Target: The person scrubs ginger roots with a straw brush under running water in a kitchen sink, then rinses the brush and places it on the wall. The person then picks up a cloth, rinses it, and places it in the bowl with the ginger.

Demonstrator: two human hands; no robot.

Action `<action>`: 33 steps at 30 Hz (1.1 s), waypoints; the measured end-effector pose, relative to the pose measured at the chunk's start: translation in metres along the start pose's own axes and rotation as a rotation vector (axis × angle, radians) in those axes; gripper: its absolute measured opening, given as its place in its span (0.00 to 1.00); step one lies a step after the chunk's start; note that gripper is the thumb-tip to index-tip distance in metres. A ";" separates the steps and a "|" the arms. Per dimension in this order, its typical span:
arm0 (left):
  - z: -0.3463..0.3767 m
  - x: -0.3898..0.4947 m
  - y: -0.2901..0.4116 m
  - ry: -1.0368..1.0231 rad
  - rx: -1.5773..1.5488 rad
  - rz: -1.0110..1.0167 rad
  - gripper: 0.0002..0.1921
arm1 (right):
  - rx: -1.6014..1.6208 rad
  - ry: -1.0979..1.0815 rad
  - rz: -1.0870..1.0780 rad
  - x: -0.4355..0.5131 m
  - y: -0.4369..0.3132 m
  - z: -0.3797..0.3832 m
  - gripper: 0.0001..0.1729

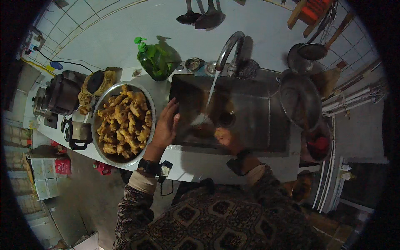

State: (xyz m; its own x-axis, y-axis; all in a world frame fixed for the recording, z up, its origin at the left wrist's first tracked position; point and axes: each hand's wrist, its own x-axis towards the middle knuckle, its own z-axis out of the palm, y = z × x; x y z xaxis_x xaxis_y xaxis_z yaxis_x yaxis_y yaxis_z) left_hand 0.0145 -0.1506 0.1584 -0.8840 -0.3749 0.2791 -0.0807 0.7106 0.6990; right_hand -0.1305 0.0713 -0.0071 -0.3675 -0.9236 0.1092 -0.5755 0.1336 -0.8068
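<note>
My left hand (164, 127) is at the left rim of the sink (250, 90), palm toward the basin and thumb apart, with nothing in it. Beside it on the counter stands a wide metal basin (152, 107) heaped with knobbly yellow-brown roots (125, 118) that look like ginger. My right hand (230, 140) is low over the sink's front side, its fingers curled and blurred. Something yellowish shows at its fingertips, too blurred to tell whether it is held. Water (213, 86) runs from the curved chrome faucet (232, 43) into the sink, left of the drain (226, 118).
A green pump bottle (153, 62) stands behind the basin, and a steel-wool scrubber (248, 68) lies by the faucet. On the left are a kettle (79, 134) and a dark pot (64, 92). A large metal bowl (300, 97) leans at the sink's right. Ladles (209, 18) hang on the wall.
</note>
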 end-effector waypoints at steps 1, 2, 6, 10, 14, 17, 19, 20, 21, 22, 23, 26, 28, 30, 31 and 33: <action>0.000 0.000 -0.001 0.005 0.030 0.021 0.16 | 0.125 0.127 -0.051 0.000 0.002 -0.004 0.17; -0.001 -0.001 -0.001 0.012 0.059 0.042 0.16 | 0.173 0.241 0.120 -0.007 0.001 -0.010 0.17; 0.001 -0.003 -0.003 0.000 0.052 0.018 0.16 | 0.086 0.025 0.404 -0.026 -0.007 -0.031 0.18; 0.006 -0.004 -0.003 -0.015 0.034 0.021 0.17 | 0.075 -0.148 0.395 -0.032 -0.014 -0.031 0.21; 0.008 -0.004 -0.004 -0.025 0.035 0.035 0.16 | 0.121 0.090 0.544 -0.043 -0.018 -0.049 0.24; 0.011 -0.005 -0.006 -0.046 0.090 0.070 0.16 | 0.098 0.030 0.531 -0.048 -0.022 -0.059 0.23; 0.015 -0.007 -0.008 -0.049 0.028 0.049 0.16 | 0.130 -0.100 0.441 -0.044 -0.022 -0.050 0.22; 0.018 -0.008 -0.008 -0.068 -0.005 0.038 0.16 | 0.120 -0.187 0.385 -0.036 -0.020 -0.038 0.22; 0.020 -0.008 -0.008 -0.058 0.005 0.049 0.16 | 0.136 -0.253 0.279 -0.028 -0.016 -0.024 0.23; 0.023 -0.007 -0.008 -0.066 0.011 0.062 0.16 | 0.309 -0.183 0.319 -0.020 -0.011 -0.012 0.23; 0.026 -0.006 -0.008 -0.063 0.007 0.084 0.16 | 0.503 -0.090 0.308 -0.013 -0.005 -0.002 0.23; 0.032 -0.002 -0.004 -0.098 0.009 0.062 0.16 | 0.120 -0.077 0.306 0.002 0.004 0.013 0.23; 0.033 0.001 -0.001 -0.101 -0.042 0.048 0.17 | -0.273 0.078 0.258 0.003 0.006 0.006 0.23; 0.032 0.001 0.001 -0.122 -0.058 -0.003 0.19 | -0.475 0.375 0.178 -0.003 -0.001 -0.003 0.24; 0.031 0.001 0.003 -0.138 -0.052 -0.002 0.19 | -0.402 0.420 0.220 -0.011 -0.004 -0.010 0.21; 0.027 0.000 0.003 -0.136 -0.033 -0.002 0.20 | -0.232 0.389 0.378 -0.021 -0.011 -0.021 0.17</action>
State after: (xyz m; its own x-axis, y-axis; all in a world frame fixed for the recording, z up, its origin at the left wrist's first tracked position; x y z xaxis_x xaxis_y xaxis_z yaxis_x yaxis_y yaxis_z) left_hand 0.0018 -0.1322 0.1426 -0.9382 -0.2911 0.1872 -0.0699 0.6892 0.7212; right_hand -0.1315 0.0969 0.0115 -0.7941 -0.6026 0.0796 -0.4813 0.5435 -0.6877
